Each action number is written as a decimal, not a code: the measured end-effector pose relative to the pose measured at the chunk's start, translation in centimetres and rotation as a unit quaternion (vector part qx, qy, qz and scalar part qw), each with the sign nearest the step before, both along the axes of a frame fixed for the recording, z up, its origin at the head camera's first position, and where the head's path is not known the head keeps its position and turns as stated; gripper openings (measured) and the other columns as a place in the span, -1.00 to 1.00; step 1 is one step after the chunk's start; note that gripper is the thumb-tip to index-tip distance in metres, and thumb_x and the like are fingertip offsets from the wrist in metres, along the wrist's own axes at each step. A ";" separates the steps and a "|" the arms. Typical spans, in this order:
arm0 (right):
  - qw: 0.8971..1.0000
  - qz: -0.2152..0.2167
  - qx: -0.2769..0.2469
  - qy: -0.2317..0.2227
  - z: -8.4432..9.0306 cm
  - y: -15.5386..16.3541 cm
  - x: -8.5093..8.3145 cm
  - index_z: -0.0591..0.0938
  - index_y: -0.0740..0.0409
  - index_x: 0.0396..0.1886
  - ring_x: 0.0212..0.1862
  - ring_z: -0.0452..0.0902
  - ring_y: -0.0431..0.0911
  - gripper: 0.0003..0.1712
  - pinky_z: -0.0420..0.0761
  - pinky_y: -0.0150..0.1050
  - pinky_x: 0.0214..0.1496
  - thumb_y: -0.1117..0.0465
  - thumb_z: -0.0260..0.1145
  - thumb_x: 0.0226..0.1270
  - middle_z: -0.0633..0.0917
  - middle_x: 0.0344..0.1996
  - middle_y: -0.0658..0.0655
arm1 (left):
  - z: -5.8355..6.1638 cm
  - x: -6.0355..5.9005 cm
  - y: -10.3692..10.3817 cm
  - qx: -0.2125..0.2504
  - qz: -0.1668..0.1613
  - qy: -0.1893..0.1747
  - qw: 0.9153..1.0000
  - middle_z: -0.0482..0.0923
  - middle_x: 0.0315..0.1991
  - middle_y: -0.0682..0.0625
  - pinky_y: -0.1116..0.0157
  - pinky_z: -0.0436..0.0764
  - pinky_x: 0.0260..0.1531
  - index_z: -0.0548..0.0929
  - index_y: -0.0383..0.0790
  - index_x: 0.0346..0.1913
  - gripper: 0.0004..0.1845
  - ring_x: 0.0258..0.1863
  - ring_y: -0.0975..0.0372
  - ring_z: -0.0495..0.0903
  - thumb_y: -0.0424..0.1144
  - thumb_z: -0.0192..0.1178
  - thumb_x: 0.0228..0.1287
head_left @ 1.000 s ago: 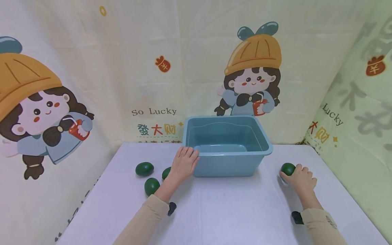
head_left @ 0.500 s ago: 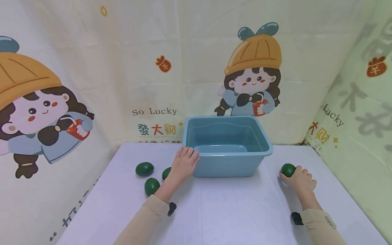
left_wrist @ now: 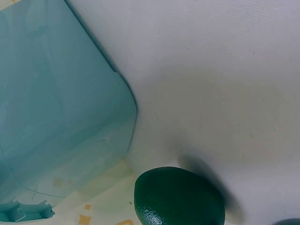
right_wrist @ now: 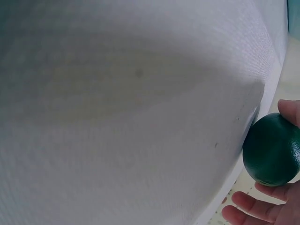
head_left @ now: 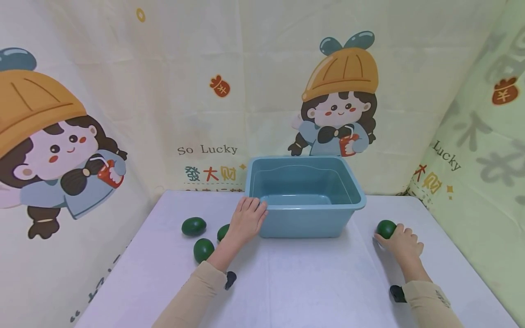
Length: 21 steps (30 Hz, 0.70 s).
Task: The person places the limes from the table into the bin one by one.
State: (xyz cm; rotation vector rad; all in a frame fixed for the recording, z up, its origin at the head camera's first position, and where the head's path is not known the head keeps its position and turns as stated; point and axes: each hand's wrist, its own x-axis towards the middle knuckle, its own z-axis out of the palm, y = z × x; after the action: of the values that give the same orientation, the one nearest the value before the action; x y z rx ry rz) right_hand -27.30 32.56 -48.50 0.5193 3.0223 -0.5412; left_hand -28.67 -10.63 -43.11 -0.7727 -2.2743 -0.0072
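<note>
So the right hand (head_left: 405,243) has a green fruit (head_left: 386,229) pinched, thumb on one side and a curled finger on the other; the right wrist cam shows the other fingers sitting loose below it. That fruit is over on the right side of the table (head_left: 320,282), well apart from the bin. Can't tell if its underside is touching the table or just above it.

The left hand (head_left: 247,220) rests on the near left corner of the blue bin (head_left: 303,223), fingers lying over the rim. Thumb's hidden, so I can't say whether it's actually pinching the edge or just leaning there.

Three more green fruits lie left of the bin: an oval one (head_left: 194,226) farthest left, a rounder-looking one (head_left: 203,250) nearer the person, and a partly hidden one (head_left: 223,232) right behind the left wrist.

Both arms have beige sleeves (head_left: 190,294), with something black (head_left: 231,279) poking out by each cuff. The bin sits upright near the back of the table, in front of a cream cloth (head_left: 266,100) printed with cartoon kids in orange hats and "So Lucky".
</note>
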 end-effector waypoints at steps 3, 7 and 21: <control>1.000 0.001 -0.001 0.001 0.0 0.0 0.0 0.07 0.68 0.09 -0.04 0.16 0.46 0.04 0.22 0.31 -0.06 -0.21 0.19 0.11 0.23 -0.10 0.65 | 0.0 0.0 0.0 0.000 0.000 0.003 1.000 0.35 -0.27 -0.04 0.16 0.27 -0.02 0.45 -0.16 -0.08 -0.43 -0.17 0.11 0.32 -0.05 -0.66 0.47; 1.000 0.003 0.001 0.001 0.1 0.0 0.1 0.06 0.68 0.10 -0.04 0.16 0.47 0.06 0.23 0.31 -0.07 -0.23 0.18 0.12 0.23 -0.10 0.65 | 0.0 0.0 0.0 -0.003 0.002 0.002 1.000 0.35 -0.26 -0.04 0.16 0.27 -0.01 0.45 -0.16 -0.08 -0.44 -0.17 0.11 0.31 -0.05 -0.65 0.47; 1.000 0.008 -0.001 0.011 0.2 0.0 0.2 0.06 0.68 0.10 -0.05 0.18 0.46 0.05 0.24 0.30 -0.08 -0.23 0.17 0.12 0.24 -0.12 0.64 | 0.0 0.0 -0.1 -0.003 -0.003 0.005 1.000 0.35 -0.26 -0.04 0.15 0.27 -0.03 0.44 -0.16 -0.06 -0.44 -0.17 0.12 0.31 -0.04 -0.65 0.47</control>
State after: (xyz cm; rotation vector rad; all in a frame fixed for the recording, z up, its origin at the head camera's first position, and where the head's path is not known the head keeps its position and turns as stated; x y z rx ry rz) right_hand -27.07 32.55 -48.27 0.4918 3.0425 -0.5537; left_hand -28.65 -10.69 -43.11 -0.7805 -2.2631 0.0022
